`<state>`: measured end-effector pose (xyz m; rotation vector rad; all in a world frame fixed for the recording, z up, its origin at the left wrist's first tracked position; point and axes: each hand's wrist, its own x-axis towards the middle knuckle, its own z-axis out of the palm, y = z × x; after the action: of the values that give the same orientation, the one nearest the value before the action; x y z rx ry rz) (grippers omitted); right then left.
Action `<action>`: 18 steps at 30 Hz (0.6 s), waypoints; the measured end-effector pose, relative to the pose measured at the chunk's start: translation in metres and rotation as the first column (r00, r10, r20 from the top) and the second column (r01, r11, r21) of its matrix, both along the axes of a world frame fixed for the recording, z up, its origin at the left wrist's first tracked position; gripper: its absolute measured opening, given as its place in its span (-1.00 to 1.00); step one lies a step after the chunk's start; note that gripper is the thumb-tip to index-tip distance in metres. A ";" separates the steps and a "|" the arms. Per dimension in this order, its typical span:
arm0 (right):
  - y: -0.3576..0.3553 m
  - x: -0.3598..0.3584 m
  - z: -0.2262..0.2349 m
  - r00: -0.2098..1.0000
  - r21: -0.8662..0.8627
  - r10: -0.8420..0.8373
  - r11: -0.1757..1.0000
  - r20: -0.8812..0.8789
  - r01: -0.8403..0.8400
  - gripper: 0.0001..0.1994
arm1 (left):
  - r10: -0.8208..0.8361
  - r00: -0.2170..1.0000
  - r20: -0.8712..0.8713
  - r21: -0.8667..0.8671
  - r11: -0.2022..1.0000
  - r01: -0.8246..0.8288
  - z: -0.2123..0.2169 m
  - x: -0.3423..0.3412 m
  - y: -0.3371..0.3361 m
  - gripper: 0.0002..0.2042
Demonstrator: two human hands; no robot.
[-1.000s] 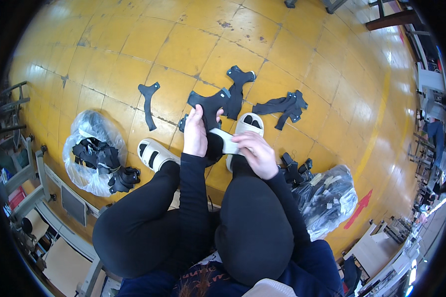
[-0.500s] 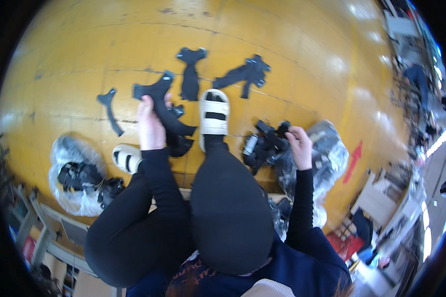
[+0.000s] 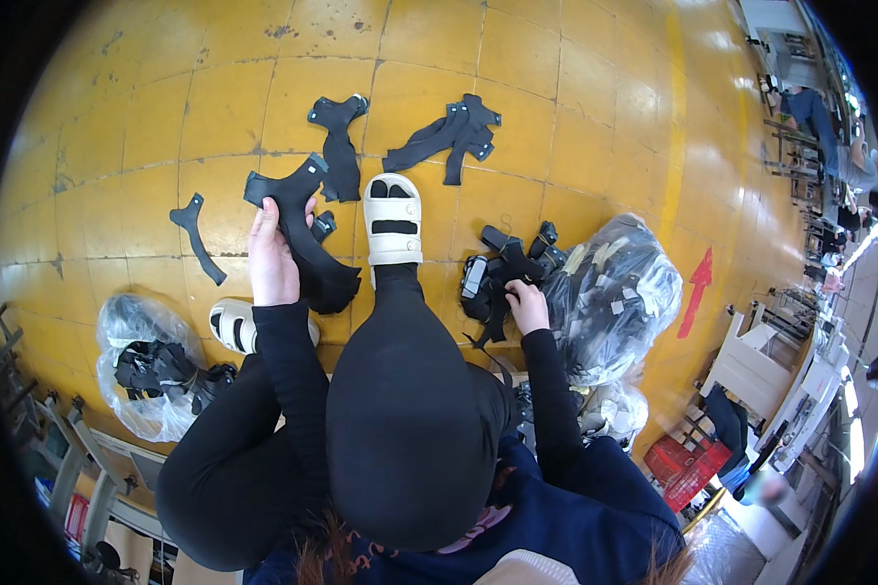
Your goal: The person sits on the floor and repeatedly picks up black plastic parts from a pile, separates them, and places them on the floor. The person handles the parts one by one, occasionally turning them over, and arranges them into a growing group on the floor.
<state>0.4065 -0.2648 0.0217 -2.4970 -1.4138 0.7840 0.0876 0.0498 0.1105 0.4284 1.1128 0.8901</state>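
My left hand is closed around Y-shaped black fabric pieces with small pale labels, their forked ends pointing away from me. They look stacked, though how many I cannot tell. Partly behind them, another small dark piece shows. Beyond the right foot, my right hand has its fingers pinched at a dark strip beside a heap of folded black pieces. Farther off on the floor lie a single Y-shaped piece, a small group of overlapping ones and a slim one at the left.
Clear plastic bags of dark pieces stand on the right and left. My feet wear cream sandals. The floor has yellow tiles and a red arrow. A red crate and worktables lie at the far right.
My right hand has moved left and nearer, from the heap's right edge to its near side. The left hand still holds the black pieces. The view has shifted slightly.
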 end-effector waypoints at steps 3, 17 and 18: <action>0.007 -0.017 -0.001 0.995 0.011 0.067 0.998 0.076 -0.068 -0.68 | -0.022 1.000 -0.005 0.018 1.000 0.022 -0.002 -0.003 -0.001 -0.59; 0.036 0.032 0.014 0.981 -0.323 -0.033 0.946 -0.191 -0.031 -0.75 | -0.123 0.977 0.176 -0.024 0.991 0.129 -0.006 0.011 -0.007 -0.61; 0.035 0.037 0.014 0.998 -0.323 0.020 0.946 -0.056 -0.037 -0.78 | -0.136 0.976 0.172 -0.021 0.990 0.142 -0.007 0.013 -0.008 -0.62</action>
<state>0.4435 -0.2296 0.0359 -2.6713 -1.4049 1.1639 0.1004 0.0414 0.1032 0.3900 0.9281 0.7691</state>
